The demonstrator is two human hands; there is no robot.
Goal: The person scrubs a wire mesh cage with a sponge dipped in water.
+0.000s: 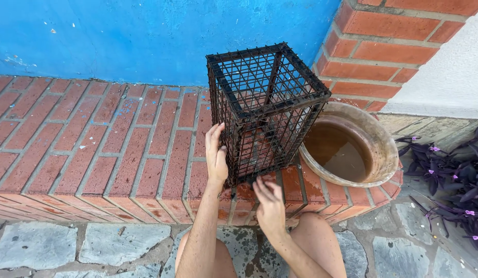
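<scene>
A rusty dark wire cage [266, 105], box-shaped with a mesh of thin bars, stands upright on a red brick ledge [95, 149]. My left hand [216, 154] lies flat against the cage's left side near its lower corner, fingers pointing up. My right hand [270, 203] hovers just below and in front of the cage's bottom edge, fingers spread and slightly curled, holding nothing. I cannot tell whether its fingertips touch the cage.
A round clay bowl [388, 149] holding brown water sits to the right of the cage on the ledge's corner. A blue wall rises behind, a brick pillar at the right. Purple-leaved plants [450, 175] grow at the far right. Stone paving and my bare knees lie below.
</scene>
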